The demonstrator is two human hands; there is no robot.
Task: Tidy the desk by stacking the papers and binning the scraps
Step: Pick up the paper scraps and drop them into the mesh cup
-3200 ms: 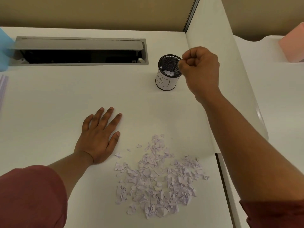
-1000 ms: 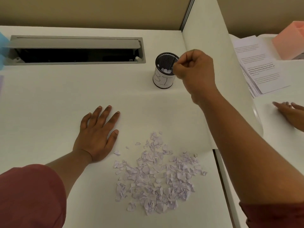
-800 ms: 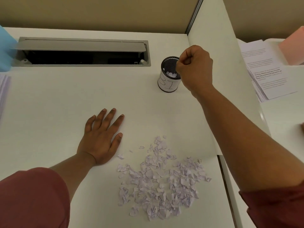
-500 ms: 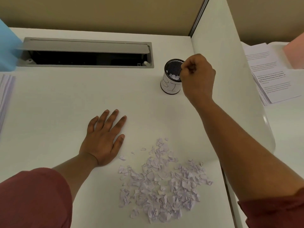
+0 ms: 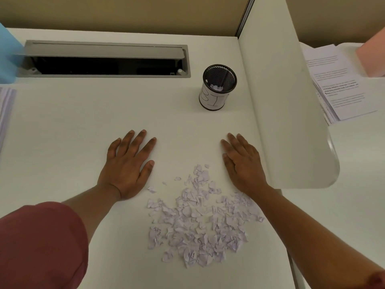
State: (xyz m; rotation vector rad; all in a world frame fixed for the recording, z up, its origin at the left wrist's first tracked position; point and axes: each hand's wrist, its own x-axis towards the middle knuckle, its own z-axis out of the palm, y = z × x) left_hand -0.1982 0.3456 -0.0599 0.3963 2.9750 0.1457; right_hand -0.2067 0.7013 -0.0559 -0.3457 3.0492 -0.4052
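Observation:
A heap of torn white paper scraps (image 5: 200, 222) lies on the white desk (image 5: 73, 126) near its front edge. A black mesh cup (image 5: 217, 87) with a white label stands at the back right, with a few scraps inside. My left hand (image 5: 129, 165) lies flat on the desk, fingers straight, just left of the heap. My right hand (image 5: 242, 163) lies flat to the right of the heap's far end, beside the divider, holding nothing. A stack of papers (image 5: 5, 105) shows at the left edge.
A white divider panel (image 5: 287, 113) bounds the desk on the right. Beyond it lie printed sheets (image 5: 341, 86) and a pink box (image 5: 373, 57). An open cable slot (image 5: 104, 61) runs along the back. A blue object (image 5: 7, 57) stands at the far left.
My right hand, which was pinched over the mesh cup, has come back toward me and now lies flat on the desk beside the scraps. My left hand has stayed put.

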